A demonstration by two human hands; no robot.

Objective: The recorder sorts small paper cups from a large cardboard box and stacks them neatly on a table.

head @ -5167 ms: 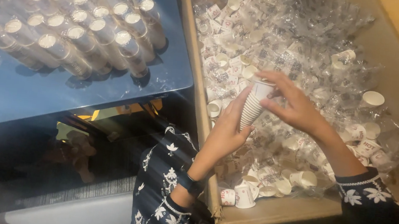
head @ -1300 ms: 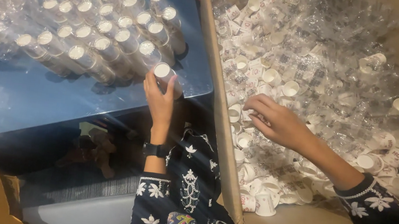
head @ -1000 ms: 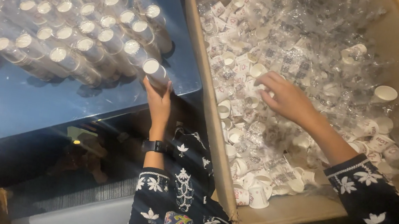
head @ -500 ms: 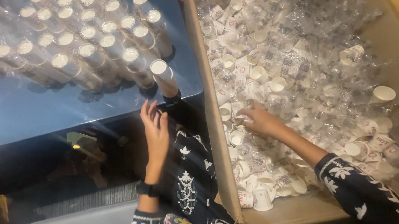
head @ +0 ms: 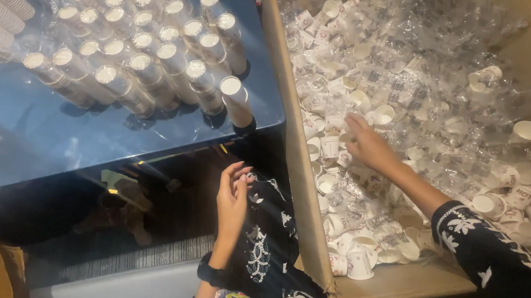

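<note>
Right hand (head: 365, 145) fingers spread, reaching into loose paper cups (head: 379, 113) lying under and just beyond the fingertips in the cardboard box (head: 304, 195); left hand (head: 232, 196) open, empty, below the stacked cups (head: 235, 97); best pinch one rim cleanly, clear of wrapping.

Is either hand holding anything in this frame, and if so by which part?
The left hand is open and empty. The right hand reaches into the loose paper cups in the cardboard box; whether its fingers grip one cannot be told.
</note>
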